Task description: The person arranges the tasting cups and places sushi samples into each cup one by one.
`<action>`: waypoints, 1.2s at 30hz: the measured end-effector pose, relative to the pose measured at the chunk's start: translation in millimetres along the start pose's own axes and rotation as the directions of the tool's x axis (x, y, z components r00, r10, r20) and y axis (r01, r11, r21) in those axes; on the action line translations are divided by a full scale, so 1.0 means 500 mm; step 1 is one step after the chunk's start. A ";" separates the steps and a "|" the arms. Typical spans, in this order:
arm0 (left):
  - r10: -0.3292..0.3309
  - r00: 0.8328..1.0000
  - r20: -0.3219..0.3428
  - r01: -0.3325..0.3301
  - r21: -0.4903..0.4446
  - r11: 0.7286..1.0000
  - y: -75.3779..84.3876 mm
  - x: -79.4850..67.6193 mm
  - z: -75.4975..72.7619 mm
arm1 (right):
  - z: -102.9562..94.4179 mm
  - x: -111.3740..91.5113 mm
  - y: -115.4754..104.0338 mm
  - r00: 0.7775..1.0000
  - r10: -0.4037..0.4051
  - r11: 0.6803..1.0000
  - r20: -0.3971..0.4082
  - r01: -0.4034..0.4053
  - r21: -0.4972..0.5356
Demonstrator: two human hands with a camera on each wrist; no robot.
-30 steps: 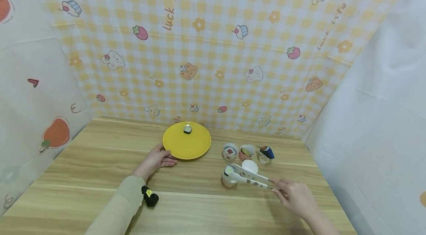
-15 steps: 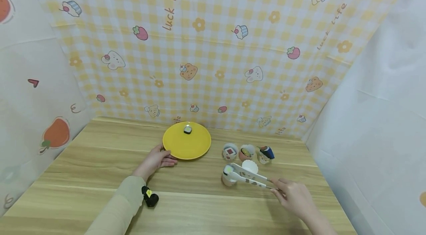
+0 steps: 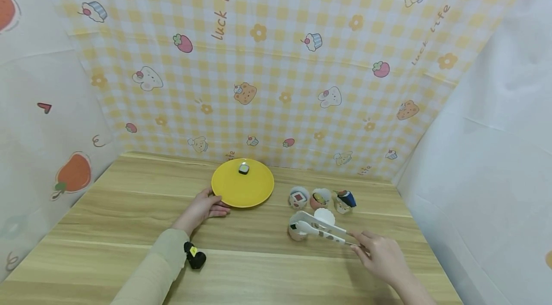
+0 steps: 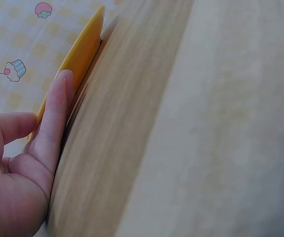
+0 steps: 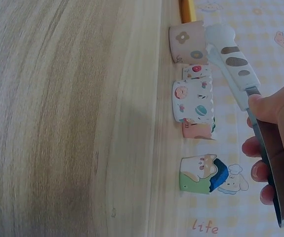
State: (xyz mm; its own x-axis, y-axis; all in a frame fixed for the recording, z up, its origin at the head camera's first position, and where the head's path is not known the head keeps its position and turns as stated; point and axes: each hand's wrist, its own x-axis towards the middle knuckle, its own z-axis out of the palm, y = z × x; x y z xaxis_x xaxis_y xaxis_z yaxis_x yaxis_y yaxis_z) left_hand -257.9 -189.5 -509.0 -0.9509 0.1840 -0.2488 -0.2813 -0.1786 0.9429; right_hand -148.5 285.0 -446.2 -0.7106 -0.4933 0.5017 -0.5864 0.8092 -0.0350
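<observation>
My left hand (image 3: 207,206) pinches the near-left rim of a yellow plate (image 3: 241,192), thumb above and fingers below. A small sushi roll (image 3: 244,168) lies near the plate's far edge. My right hand (image 3: 381,257) grips metal tongs (image 5: 238,64) with white, brown-spotted paw-like ends. Those ends reach into the mouth of a beige paper cup (image 5: 187,43) at the front left of the cup group. Inside that cup, a dark bit of another sushi roll (image 3: 294,227) shows beside the tong ends; the ends hide most of it, and I cannot tell whether they clasp it.
Behind the tongs stands a white scalloped cup (image 3: 325,216). Farther back are a cup with a white, red-centred piece (image 3: 298,198), a pink cup with yellowish food (image 3: 319,198), and a cup with a dark blue piece (image 3: 345,198). A patterned cloth (image 3: 267,70) hangs behind the wooden table (image 3: 241,276).
The sushi roll in the beige cup has turned or sunk: its pale face with a green centre showed before, now only a dark bit shows. The left hand and plate stay in place.
</observation>
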 end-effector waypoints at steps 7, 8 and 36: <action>0.004 1.000 -0.003 -0.004 0.009 1.000 -0.001 0.001 -0.001 | 0.001 0.001 0.002 1.000 0.017 1.000 -0.004 -0.017 0.003; 0.005 1.000 -0.003 -0.005 0.009 1.000 -0.002 0.001 -0.001 | 0.001 0.001 0.002 1.000 0.014 1.000 -0.006 -0.014 0.001; 0.007 1.000 0.001 -0.007 0.006 1.000 -0.005 0.003 -0.003 | 0.002 0.067 -0.013 0.999 0.035 0.999 0.019 -0.036 0.016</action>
State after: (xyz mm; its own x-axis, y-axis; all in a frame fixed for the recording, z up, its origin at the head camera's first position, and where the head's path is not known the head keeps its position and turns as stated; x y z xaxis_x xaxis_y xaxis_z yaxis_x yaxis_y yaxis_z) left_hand -258.7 -190.1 -512.0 -0.9527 0.1838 -0.2419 -0.2738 -0.1743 0.9459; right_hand -168.8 263.2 -429.9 -0.7383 -0.4705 0.4833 -0.5669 0.8210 -0.0669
